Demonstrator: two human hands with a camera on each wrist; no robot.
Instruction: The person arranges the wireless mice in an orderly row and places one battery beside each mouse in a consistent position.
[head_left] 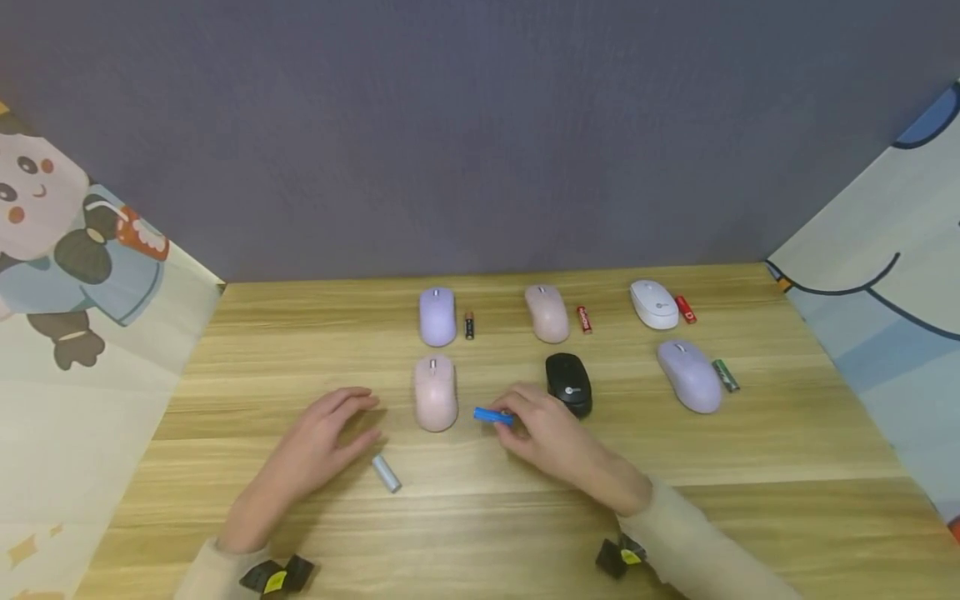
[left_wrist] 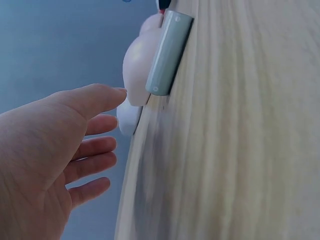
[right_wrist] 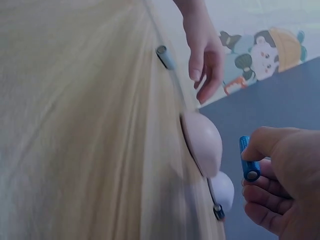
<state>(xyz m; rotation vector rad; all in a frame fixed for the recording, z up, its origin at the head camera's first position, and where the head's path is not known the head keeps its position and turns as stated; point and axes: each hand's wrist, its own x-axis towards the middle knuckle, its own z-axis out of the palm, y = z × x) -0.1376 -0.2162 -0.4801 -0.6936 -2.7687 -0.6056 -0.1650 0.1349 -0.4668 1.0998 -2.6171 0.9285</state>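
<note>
Between thumb and fingers, my right hand pinches a blue battery, held just right of the front pink mouse. The right wrist view shows that blue battery raised off the tabletop. My left hand hovers over the table with relaxed, parted fingers and nothing in them. A silver-grey battery lies on the wood near its thumb; in the left wrist view this battery appears in front of the pink mouse. Right behind my right hand sits a black mouse, partly covered by it.
At the back stand a purple mouse with a black battery, a pink mouse with a red battery, and a white mouse beside another red battery. Rightward, a purple mouse neighbours a green battery.
</note>
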